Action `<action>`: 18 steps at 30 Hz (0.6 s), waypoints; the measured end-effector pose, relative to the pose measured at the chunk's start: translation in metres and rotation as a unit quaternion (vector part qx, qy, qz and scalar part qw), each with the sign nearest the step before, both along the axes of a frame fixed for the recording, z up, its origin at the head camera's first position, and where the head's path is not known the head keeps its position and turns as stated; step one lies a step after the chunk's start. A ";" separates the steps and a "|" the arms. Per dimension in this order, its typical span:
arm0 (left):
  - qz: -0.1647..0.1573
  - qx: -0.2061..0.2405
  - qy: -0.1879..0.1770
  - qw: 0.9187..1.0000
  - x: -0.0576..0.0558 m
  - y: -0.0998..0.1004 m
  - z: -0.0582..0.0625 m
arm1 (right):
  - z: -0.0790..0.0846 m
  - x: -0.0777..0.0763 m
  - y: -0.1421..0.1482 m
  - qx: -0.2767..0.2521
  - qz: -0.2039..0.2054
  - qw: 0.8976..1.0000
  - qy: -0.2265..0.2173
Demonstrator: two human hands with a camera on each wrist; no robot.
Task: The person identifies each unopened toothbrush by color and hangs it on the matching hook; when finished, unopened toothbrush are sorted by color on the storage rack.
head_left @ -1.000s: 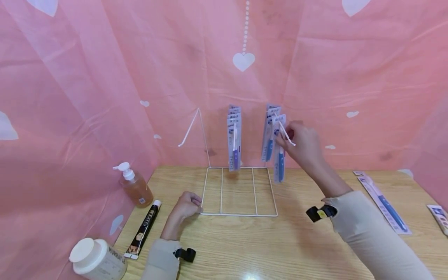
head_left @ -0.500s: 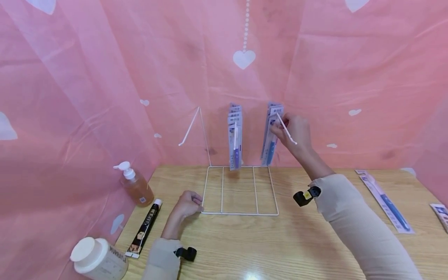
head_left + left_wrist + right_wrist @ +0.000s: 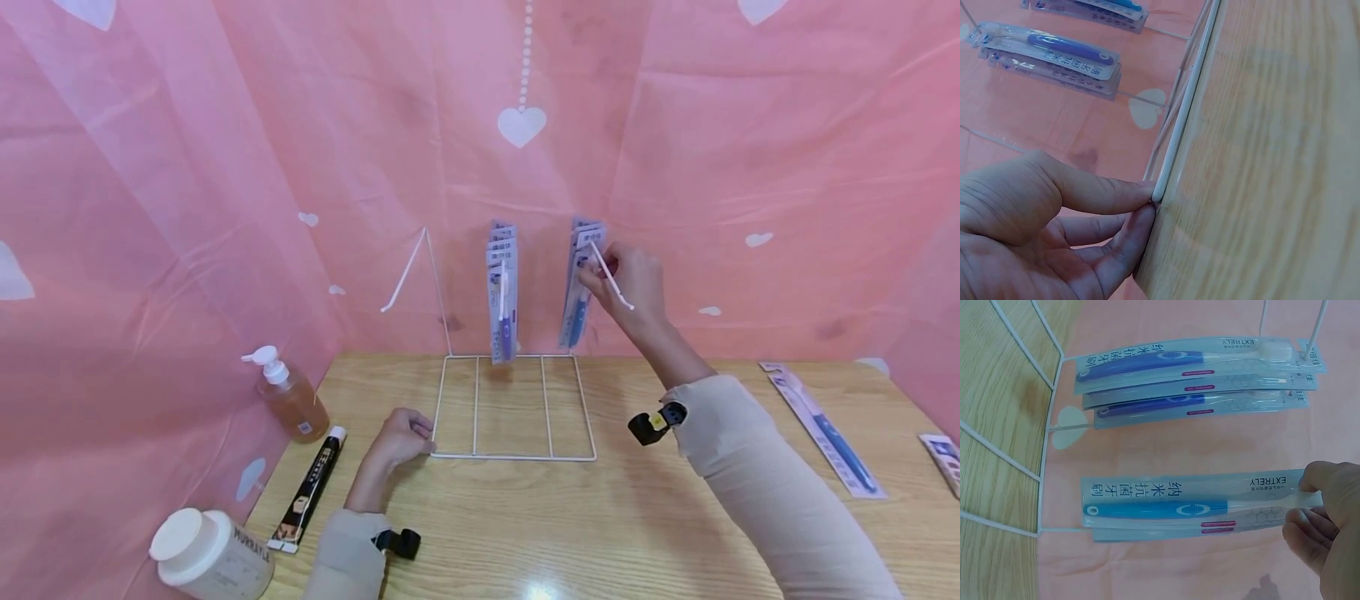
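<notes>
A white wire display rack (image 3: pixel 513 457) stands on the table, with hooks at its back. My left hand (image 3: pixel 402 437) pinches its front left corner between thumb and finger, as the left wrist view shows close up. At the right hook, my right hand (image 3: pixel 633 282) pinches the upper end of a packaged blue toothbrush (image 3: pixel 1160 509). That pack hangs in front of at least one more on the same hook. Several packaged purple toothbrushes (image 3: pixel 504 321) hang from the middle hook. The left hook (image 3: pixel 403 271) carries nothing. My fingers hide part of the blue brush's head.
To the left are a pump bottle (image 3: pixel 292 404), a black toothpaste tube (image 3: pixel 309 492) and a white jar (image 3: pixel 217 557). Another packaged toothbrush (image 3: pixel 828 433) lies at the right, and a further package (image 3: pixel 943 462) near the right edge. Pink cloth (image 3: pixel 712 150) surrounds the table.
My right hand has pushed the packaged blue toothbrush back along the right hook, against those behind it. Over the last half second it has barely moved. The left hand stays at the rack's corner.
</notes>
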State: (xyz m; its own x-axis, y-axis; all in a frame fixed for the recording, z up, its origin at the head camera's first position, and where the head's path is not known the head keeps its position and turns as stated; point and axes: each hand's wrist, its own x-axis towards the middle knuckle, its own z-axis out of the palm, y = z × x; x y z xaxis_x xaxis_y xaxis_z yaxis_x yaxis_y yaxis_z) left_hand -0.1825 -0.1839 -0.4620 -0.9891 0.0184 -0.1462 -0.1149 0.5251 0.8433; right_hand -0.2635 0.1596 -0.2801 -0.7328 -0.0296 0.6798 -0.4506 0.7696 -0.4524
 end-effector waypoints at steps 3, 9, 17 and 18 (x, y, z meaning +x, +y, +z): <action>0.002 -0.004 0.001 1.000 0.001 -0.002 0.000 | -0.001 0.005 0.006 0.020 0.002 0.999 -0.027; -0.002 0.004 0.001 1.000 0.003 -0.002 0.001 | -0.008 0.010 0.049 0.097 -0.034 0.982 -0.161; 0.001 0.000 0.003 1.000 0.006 -0.004 0.002 | -0.049 0.005 0.163 0.167 -0.072 0.933 -0.312; 0.001 0.000 0.002 1.000 0.006 -0.005 0.002 | -0.055 0.005 0.177 0.171 -0.074 0.926 -0.327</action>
State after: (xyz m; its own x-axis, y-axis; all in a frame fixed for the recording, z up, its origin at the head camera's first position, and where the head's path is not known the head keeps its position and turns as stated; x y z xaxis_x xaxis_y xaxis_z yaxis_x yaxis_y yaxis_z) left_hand -0.1766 -0.1884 -0.4596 -0.9897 0.0163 -0.1423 -0.1126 0.5255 0.8433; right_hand -0.2585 0.3371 -0.3353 -0.9979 -0.0278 0.0583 -0.0445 0.9500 -0.3091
